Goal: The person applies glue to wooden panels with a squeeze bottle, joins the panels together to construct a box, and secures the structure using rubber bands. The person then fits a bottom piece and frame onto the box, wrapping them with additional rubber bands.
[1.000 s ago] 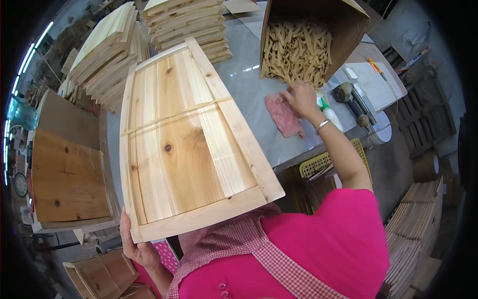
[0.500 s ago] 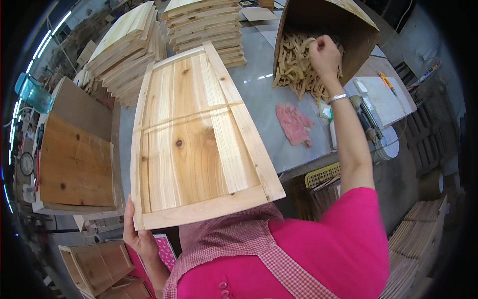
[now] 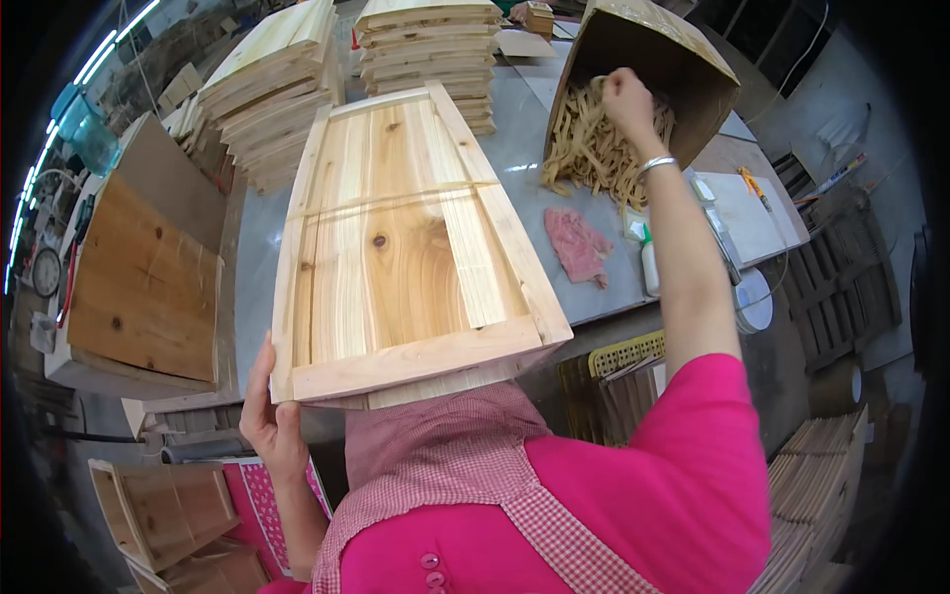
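A framed wooden panel [image 3: 396, 267] with dark knots lies tilted in front of me, a tan band [image 3: 396, 198] running across it. Below its near edge another layer of wood shows. My left hand [image 3: 272, 426] grips the near left corner, fingers along the side and thumb at the near edge. At the mouth of a cardboard box [image 3: 683, 59] lying on its side, my right hand [image 3: 627, 107] is closed with bent fingers over a heap of tan rubber bands [image 3: 584, 148]. It seems to pinch one band, though the fingertips are partly hidden. A pink glove [image 3: 577, 247] lies nearby.
Tall stacks of wooden panels [image 3: 430, 59] stand at the back of the grey table [image 3: 515, 129]. A white bottle [image 3: 649, 265] and an orange-handled cutter [image 3: 755, 188] lie on the right. A large wooden box [image 3: 148, 277] stands at the left, a yellow basket [image 3: 625, 353] below the table edge.
The panel's near end has risen, showing the layer underneath. My left hand has moved up with it. My right hand stays over the bands, slightly shifted as the view moves.
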`<state>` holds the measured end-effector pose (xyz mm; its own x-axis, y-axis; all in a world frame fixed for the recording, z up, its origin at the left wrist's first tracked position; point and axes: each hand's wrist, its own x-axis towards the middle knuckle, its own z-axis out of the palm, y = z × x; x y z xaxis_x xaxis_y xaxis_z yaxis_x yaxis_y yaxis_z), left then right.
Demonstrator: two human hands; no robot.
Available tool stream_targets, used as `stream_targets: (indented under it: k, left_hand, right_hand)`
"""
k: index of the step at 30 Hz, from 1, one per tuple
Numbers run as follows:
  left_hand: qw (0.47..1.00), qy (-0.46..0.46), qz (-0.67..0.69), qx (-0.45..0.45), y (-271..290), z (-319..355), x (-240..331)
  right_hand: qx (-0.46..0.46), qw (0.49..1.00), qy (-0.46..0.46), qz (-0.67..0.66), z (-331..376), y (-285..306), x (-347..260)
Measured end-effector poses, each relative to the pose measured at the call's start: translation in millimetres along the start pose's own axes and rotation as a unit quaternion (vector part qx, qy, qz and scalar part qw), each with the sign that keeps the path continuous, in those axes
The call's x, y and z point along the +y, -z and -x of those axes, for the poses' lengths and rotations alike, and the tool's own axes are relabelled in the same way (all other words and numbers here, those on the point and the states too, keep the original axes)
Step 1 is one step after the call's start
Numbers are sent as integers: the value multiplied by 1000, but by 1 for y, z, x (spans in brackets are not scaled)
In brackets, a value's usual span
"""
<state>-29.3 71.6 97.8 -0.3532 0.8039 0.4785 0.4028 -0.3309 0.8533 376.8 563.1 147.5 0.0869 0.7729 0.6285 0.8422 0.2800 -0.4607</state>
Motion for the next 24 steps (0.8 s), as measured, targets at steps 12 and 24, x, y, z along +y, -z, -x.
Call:
stream_targets:
  k: [12, 24]
  left_hand:
    - [1000, 4, 25, 17, -1, 6, -6]
    - [996, 35, 55, 55, -2, 12, -10]
  right_hand:
    - [-30, 998, -36, -32, 4, 1, 2]
    - [47, 986, -19, -158, 8, -8, 23]
